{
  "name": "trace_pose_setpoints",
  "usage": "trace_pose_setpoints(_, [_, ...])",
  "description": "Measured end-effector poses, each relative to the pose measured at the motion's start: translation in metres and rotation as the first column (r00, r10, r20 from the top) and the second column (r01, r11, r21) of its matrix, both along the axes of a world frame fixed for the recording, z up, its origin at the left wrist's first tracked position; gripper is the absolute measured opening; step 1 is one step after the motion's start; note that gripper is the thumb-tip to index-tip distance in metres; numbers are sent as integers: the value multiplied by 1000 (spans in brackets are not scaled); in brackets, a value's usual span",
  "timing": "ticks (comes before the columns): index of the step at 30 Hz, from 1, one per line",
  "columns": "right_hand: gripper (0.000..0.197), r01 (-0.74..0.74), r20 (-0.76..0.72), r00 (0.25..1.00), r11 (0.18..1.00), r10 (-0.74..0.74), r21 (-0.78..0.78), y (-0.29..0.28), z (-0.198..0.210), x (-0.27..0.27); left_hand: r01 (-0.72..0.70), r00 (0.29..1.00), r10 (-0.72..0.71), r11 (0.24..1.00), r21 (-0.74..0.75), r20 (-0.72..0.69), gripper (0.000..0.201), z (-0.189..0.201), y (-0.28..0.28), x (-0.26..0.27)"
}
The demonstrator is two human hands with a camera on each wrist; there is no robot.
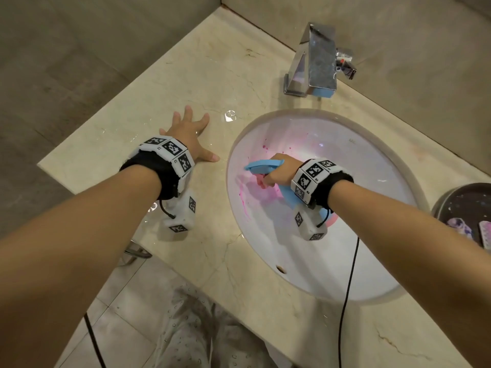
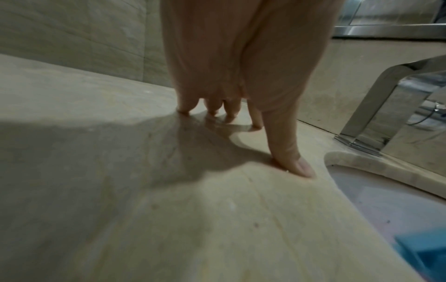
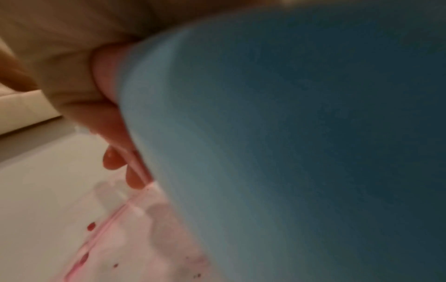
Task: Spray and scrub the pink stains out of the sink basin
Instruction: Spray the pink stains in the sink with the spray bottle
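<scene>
Right hand [image 1: 279, 170] grips a blue sprayer [image 1: 263, 166] low inside the sink [image 1: 372, 197], above pink stains [image 1: 249, 192]. Left hand [image 1: 186, 134], fingers spread, presses the wet worktop [image 1: 212, 75] beside it and might slip

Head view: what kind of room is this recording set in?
Most likely a bathroom: an oval white sink basin sunk into a beige marble countertop, a square chrome faucet, and tiled walls.

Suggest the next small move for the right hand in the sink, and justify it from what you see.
Probably squeeze the trigger. The right hand grips the blue spray bottle low inside the sink basin, nozzle aimed at the pink stains on its left wall, while the left hand rests spread on the countertop.
</scene>
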State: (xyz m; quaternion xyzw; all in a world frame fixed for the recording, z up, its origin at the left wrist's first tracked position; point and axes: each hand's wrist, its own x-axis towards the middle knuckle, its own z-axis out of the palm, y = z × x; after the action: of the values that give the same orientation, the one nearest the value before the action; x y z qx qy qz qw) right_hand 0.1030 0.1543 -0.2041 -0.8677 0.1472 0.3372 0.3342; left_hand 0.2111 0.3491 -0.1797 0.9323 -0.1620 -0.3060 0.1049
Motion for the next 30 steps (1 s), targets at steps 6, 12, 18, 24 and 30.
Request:
trace_pose_setpoints(6, [5,-99,-63,994,991,93,-95,4,-5,-4,3,1000,-3,1000,6,0,102,0,0,1])
trace_pose_setpoints(12, [4,-154,-83,986,984,147,-94,8,-7,-7,12,1000,-12,1000,21,-1,102,1,-1,0])
trace_pose_setpoints(18, [20,-226,-100,974,930,205,-289,13,-8,-12,14,1000,-14,1000,16,-4,101,3,-1,-1])
trace_pose_setpoints(24, [33,-290,-99,957,931,275,-220,13,2,-18,19,1000,-19,1000,20,4,101,3,-1,-1])
trace_pose_setpoints(30, [6,-372,-153,927,889,342,-266,17,-6,-24,28,999,-29,999,32,13,101,2,0,0])
